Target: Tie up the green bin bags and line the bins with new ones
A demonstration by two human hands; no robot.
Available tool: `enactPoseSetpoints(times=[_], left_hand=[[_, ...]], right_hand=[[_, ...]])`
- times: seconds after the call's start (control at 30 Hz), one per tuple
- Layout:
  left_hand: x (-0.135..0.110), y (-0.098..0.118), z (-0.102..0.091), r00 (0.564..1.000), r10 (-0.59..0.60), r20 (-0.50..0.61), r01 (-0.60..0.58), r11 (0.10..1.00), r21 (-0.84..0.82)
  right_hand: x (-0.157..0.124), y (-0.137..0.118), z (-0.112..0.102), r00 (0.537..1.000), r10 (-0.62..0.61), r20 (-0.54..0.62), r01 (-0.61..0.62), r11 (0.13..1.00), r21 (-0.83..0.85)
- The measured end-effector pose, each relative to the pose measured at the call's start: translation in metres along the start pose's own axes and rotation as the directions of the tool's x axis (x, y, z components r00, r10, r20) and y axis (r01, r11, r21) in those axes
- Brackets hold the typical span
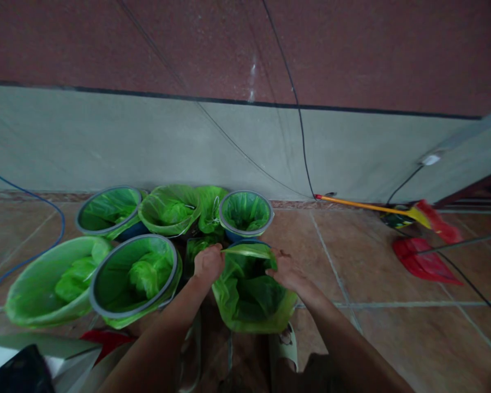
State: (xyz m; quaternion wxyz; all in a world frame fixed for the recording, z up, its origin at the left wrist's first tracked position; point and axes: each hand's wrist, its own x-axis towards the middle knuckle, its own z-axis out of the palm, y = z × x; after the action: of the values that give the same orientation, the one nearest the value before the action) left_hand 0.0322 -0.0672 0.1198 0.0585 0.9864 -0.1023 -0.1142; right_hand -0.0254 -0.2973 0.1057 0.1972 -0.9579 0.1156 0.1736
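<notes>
Both of my hands are on the far rim of a green plastic bag [253, 311], which hangs over a bin whose blue rim shows only in part. My left hand [209, 263] is closed on the bag's edge at the left. At the right edge, my right hand [285, 268] grips the bag with its fingers folded inward. The bag gapes towards me, its mouth dark inside. Just beyond stands a bin with a grey rim [246, 212] and a green liner. Left of my forearm, a larger grey-rimmed bin [134, 275] holds a bunched green bag.
More lined bins stand along the wall, among them a green one [169, 210] and a wide one [57, 281] at the left. A broom [360, 206] and a red dustpan [423, 259] lie on the right. A blue hose [45, 199] and black cables [300, 120] run nearby.
</notes>
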Motion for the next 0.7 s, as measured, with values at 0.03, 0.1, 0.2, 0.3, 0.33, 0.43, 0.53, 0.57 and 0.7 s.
enactPoseSetpoints(times=[0.03, 0.1, 0.2, 0.3, 0.33, 0.43, 0.53, 0.57, 0.7], left_hand=[[0.000, -0.001, -0.001, 1.000, -0.009, 0.010, 0.009, 1.000, 0.001], [0.000, -0.002, -0.002, 1.000, -0.012, 0.010, 0.012, 1.000, 0.003], [0.001, 0.000, -0.003, 0.998, 0.016, -0.058, -0.016, 1.000, 0.006], [0.003, 0.010, -0.004, 0.985, 0.111, -0.136, -0.112, 0.994, -0.001], [0.004, 0.014, -0.003, 0.975, 0.167, -0.148, -0.170, 0.985, -0.013], [0.008, 0.029, -0.001, 0.927, 0.345, -0.149, -0.358, 0.931, -0.071], [0.014, 0.041, 0.004, 0.915, 0.395, -0.087, -0.403, 0.907, -0.118], [0.016, 0.043, 0.006, 0.918, 0.392, -0.066, -0.397, 0.909, -0.127], [0.026, 0.048, 0.011, 0.932, 0.363, -0.014, -0.358, 0.913, -0.193]], right_hand=[[0.002, 0.000, 0.002, 1.000, 0.006, -0.012, -0.006, 1.000, -0.029], [0.007, 0.004, 0.004, 0.999, 0.034, -0.033, -0.036, 0.997, -0.072], [0.015, 0.012, 0.007, 0.996, 0.058, -0.062, -0.060, 0.997, -0.043], [0.021, 0.016, 0.011, 0.995, 0.017, -0.099, -0.012, 0.999, 0.048], [0.022, 0.016, 0.013, 0.994, -0.019, -0.106, 0.028, 0.996, 0.084], [0.027, 0.015, 0.021, 0.983, -0.134, -0.123, 0.158, 0.964, 0.213], [0.030, 0.015, 0.026, 0.971, -0.179, -0.161, 0.224, 0.919, 0.325], [0.031, 0.016, 0.026, 0.969, -0.174, -0.177, 0.226, 0.911, 0.346], [0.034, 0.021, 0.024, 0.970, -0.138, -0.202, 0.213, 0.883, 0.418]])
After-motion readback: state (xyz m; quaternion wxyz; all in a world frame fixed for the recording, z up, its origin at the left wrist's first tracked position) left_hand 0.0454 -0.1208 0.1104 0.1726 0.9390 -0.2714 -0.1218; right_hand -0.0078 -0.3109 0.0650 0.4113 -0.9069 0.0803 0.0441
